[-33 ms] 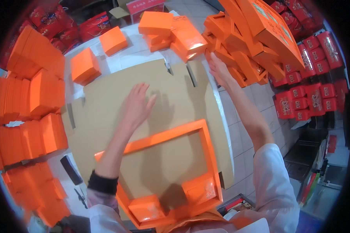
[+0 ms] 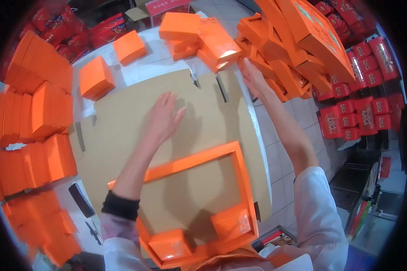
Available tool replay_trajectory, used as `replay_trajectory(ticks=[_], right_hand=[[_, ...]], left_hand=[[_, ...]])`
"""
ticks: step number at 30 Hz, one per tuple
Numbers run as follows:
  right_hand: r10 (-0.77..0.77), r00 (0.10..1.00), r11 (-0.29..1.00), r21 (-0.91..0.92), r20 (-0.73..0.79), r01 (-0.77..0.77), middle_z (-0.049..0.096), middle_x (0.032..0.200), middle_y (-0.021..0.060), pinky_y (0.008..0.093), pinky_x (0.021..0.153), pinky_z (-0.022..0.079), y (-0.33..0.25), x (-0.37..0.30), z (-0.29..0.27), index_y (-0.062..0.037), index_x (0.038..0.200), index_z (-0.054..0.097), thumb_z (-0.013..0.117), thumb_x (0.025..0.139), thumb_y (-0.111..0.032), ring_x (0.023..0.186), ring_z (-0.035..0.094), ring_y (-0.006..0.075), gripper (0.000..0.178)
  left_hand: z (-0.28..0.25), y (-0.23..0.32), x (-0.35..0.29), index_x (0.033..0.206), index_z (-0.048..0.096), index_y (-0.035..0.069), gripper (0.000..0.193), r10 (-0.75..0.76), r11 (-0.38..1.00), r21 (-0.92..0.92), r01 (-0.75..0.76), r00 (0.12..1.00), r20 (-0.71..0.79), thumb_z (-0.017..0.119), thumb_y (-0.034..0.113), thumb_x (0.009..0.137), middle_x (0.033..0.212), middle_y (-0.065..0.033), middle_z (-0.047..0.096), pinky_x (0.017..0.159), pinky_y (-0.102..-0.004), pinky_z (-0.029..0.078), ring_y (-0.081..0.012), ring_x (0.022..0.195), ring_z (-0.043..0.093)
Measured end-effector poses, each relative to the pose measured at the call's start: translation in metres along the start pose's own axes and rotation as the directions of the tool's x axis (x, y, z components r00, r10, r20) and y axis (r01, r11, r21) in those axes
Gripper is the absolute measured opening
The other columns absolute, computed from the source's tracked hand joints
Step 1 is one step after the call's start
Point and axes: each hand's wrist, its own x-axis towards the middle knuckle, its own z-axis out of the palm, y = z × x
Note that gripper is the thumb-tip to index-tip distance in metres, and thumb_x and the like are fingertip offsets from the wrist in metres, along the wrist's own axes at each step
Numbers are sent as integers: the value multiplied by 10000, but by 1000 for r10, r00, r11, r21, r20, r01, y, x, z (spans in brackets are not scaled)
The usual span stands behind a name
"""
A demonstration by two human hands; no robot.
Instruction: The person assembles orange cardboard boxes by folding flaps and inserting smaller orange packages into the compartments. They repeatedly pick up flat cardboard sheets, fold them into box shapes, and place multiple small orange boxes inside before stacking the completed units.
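My left hand (image 2: 167,118) is open, its fingers apart over the brown cardboard sheet (image 2: 144,108), with nothing in it. Farther right, my right hand (image 2: 254,80) reaches to the table's edge, fingers stretched out and open beside a leaning pile of orange frames and trays (image 2: 276,49); whether its fingertips touch them cannot be made out. A rectangular orange frame (image 2: 190,163) lies on the cardboard near my body, partly under my left forearm. Two small orange boxes sit inside its near corners, a left one (image 2: 169,244) and a right one (image 2: 230,221).
Flat orange cartons (image 2: 49,108) stand stacked along the left. Several closed orange boxes (image 2: 178,27) are at the table's far side. A dark bar-shaped object (image 2: 81,198) lies at the left. Red packages (image 2: 355,113) stand on the right, beyond the tiled floor (image 2: 280,149).
My left hand has shifted slightly to the right and its fingers look a little more upright. My right hand has edged a bit farther away. The boxes keep their places, with a small shift of view.
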Motion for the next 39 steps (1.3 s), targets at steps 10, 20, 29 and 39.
replay_trajectory(ticks=[10,20,29,39], right_hand=[[14,990,999,47,140,-20,458,1165,49,329,871,393,18,106,-4,-54,1214,408,610,799,-422,1062,437,184,591],[38,969,998,-65,244,-22,454,1167,85,268,790,424,1,88,-2,-41,1178,417,644,787,-345,915,537,145,544],[-561,805,120,-943,193,310,287,1320,154,461,914,354,-18,61,60,-72,1296,310,615,707,-529,1166,376,296,805],[-375,878,801,-374,297,468,515,1068,81,275,759,455,-52,-28,58,-26,1210,407,548,719,-67,938,517,153,513]], left_hand=[[65,-19,18,1270,420,131,559,69,956,285,-72,997,17,559,373,786,1365,-125,322,1052,-487,134,-288,1281,256],[64,-21,20,1243,448,108,532,74,958,278,-66,997,-20,562,354,785,1350,-110,344,1045,-472,173,-282,1261,283],[66,-24,16,1241,446,107,520,81,950,305,-62,996,-48,556,346,792,1337,-109,359,1043,-456,184,-270,1260,291],[79,-36,11,1175,502,107,486,118,942,329,-72,986,-119,550,383,777,1276,-85,429,1024,-450,215,-234,1213,341]])
